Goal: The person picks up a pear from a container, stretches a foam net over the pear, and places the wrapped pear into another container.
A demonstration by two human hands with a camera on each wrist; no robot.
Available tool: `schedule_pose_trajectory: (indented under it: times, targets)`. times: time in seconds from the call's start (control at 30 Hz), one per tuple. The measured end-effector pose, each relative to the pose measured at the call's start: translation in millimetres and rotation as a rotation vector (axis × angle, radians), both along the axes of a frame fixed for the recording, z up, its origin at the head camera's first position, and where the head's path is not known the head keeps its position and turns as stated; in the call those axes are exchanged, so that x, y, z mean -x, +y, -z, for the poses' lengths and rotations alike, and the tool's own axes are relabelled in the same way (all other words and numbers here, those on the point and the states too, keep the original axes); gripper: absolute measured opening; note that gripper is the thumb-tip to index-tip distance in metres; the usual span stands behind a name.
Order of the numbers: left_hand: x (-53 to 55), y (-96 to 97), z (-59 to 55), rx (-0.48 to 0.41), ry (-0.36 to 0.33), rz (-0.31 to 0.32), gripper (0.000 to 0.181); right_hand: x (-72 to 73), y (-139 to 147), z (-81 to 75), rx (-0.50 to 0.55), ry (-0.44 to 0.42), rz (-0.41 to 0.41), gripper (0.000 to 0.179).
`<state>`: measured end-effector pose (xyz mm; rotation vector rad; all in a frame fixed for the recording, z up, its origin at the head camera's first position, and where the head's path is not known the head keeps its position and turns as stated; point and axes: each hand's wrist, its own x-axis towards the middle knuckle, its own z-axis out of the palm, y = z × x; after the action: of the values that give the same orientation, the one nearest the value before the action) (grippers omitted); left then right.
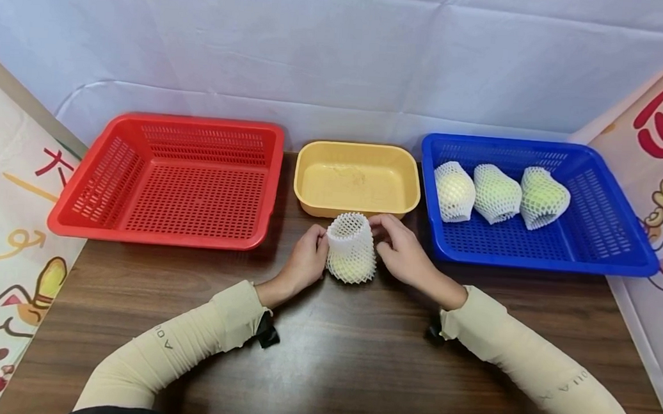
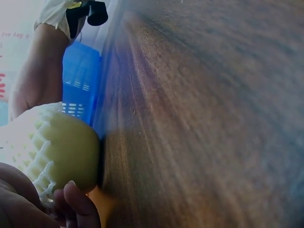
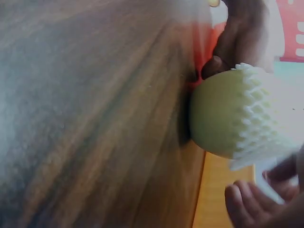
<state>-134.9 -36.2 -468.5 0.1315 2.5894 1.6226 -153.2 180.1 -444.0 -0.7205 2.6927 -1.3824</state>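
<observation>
A round, pale yellow-green fruit (image 2: 78,152) stands on the table in a white foam net sleeve (image 1: 351,250). The net's open mouth points up and extends past the fruit; the fruit's lower part is bare in both wrist views. On its left side, my left hand (image 1: 307,256) holds the netted fruit with thumb and fingers. My right hand (image 1: 406,254) is at the other side, fingers loosely bent and the forefinger reaching to the net near its upper rim. In the right wrist view, those fingertips (image 3: 235,194) are apart from the fruit's bare skin.
Behind the fruit stands a yellow basin (image 1: 355,202) with nothing in it. A red basket (image 1: 162,237) without contents is at the left. The blue basket (image 1: 541,260) at the right holds three netted fruits (image 1: 497,193). Brown wooden table (image 1: 319,379) lies in front.
</observation>
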Motion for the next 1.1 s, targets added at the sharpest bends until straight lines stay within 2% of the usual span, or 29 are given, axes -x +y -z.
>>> schedule_pose_trajectory:
  times: [0.13,0.23,0.4,0.57,0.7,0.9,1.0,1.1]
  targets:
    - [0.5,-0.8,0.2,0.019,0.010,0.003,0.014,-4.1,6.9,1.0,0.056,-0.059,-0.197,0.059]
    - [0.7,-0.9,0.6,0.034,0.017,0.001,0.014,-6.2,10.1,3.0,0.017,-0.078,-0.277,0.066]
    - [0.4,-0.5,1.6,0.025,0.034,0.004,0.011,-6.4,10.9,5.6,-0.019,-0.091,-0.263,0.078]
    - [-1.1,-1.5,1.7,0.014,0.117,0.025,0.013,-6.0,11.0,6.8,-0.006,-0.083,-0.238,0.072]
    - [-5.4,-5.6,-1.7,-0.042,0.158,0.061,0.022,-6.6,10.7,7.0,-0.008,-0.068,-0.246,0.068]
    - [-14.9,-15.0,-9.9,-0.131,0.123,0.180,0.039,-6.9,10.0,5.1,-0.010,-0.081,-0.248,0.068]
    - [-16.8,-19.1,-11.8,-0.152,0.099,0.259,0.053,-6.9,10.3,4.7,-0.014,-0.077,-0.250,0.067]
    - [-16.2,-21.4,-12.1,-0.133,0.097,0.329,0.061,-6.7,10.6,4.2,-0.015,-0.087,-0.258,0.067]
